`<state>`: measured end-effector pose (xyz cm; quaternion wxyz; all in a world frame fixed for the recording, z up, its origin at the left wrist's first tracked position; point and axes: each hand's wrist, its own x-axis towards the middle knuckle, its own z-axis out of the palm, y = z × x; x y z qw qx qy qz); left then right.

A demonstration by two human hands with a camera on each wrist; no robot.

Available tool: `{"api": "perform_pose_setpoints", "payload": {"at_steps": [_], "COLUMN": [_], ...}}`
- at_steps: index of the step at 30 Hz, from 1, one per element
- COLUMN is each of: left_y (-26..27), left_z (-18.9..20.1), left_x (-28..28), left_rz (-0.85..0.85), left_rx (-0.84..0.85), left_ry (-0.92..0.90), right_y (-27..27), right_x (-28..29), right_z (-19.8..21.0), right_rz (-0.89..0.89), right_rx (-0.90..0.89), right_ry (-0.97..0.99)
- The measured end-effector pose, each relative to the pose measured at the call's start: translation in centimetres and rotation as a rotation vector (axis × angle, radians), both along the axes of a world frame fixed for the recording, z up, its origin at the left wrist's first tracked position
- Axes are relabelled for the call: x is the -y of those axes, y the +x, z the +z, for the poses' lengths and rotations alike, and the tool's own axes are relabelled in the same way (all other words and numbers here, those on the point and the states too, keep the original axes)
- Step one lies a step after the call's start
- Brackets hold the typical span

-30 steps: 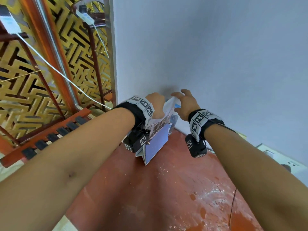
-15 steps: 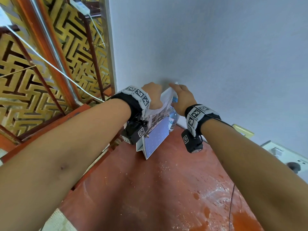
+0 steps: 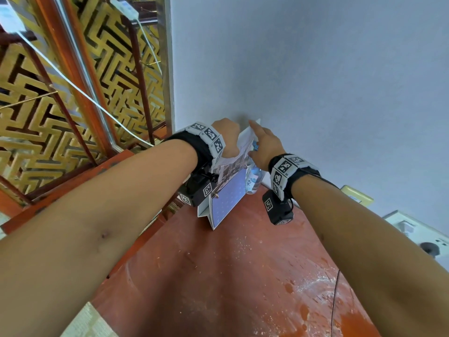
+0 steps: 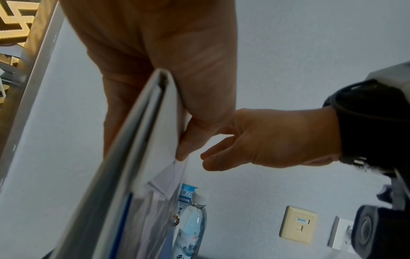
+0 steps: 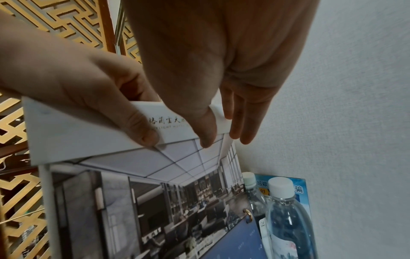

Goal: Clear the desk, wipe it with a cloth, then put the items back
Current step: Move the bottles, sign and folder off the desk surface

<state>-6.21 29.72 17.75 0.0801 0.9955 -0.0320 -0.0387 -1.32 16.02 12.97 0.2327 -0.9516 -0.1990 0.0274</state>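
Observation:
A white flip desk calendar [image 3: 228, 195] stands at the far corner of the red desk [image 3: 218, 276], against the wall. My left hand [image 3: 226, 137] grips its top edge, thumb on the front [image 5: 99, 98]. On the top right corner my right hand [image 3: 264, 147] pinches with its thumb in front and straight fingers behind [image 5: 221, 126]. The left wrist view shows the calendar [image 4: 155, 131] edge-on between my left hand [image 4: 166, 70] and my right hand [image 4: 266, 138]. No cloth is in view.
Two water bottles [image 5: 286, 219] and a blue card [image 5: 299, 185] stand by the wall right of the calendar. A lattice screen [image 3: 60, 105] borders the desk's left side. Wall sockets [image 4: 298, 225] sit low on the right. The desk surface shows white dust and worn patches [image 3: 315, 288].
My right hand moved left from open above the bottles onto the calendar's top right corner. The left hand kept its grip on the top edge.

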Motion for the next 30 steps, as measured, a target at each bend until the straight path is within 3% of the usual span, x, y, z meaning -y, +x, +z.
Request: {"api": "perform_pose_setpoints", "payload": {"at_steps": [7, 14, 21, 30], "left_y": [0.4, 0.3, 0.1, -2.2], "left_z": [0.0, 0.7, 0.0, 1.1], "left_x": [-0.4, -1.8, -1.6, -3.3], "left_rz": [-0.029, -0.079, -0.040, 0.029], "left_rx": [-0.010, -0.172, -0.106, -0.148], "left_ry": [0.014, -0.091, -0.071, -0.207], "right_y": [0.1, -0.2, -1.2, -3.7], "right_x": [-0.3, -0.6, -1.0, -1.6], "right_z": [0.1, -0.4, 0.1, 1.3], "right_rz": [-0.016, -0.025, -0.035, -0.047], "right_rx": [0.007, -0.008, -0.005, 0.007], "right_ry": [-0.004, -0.007, -0.023, -0.038]}}
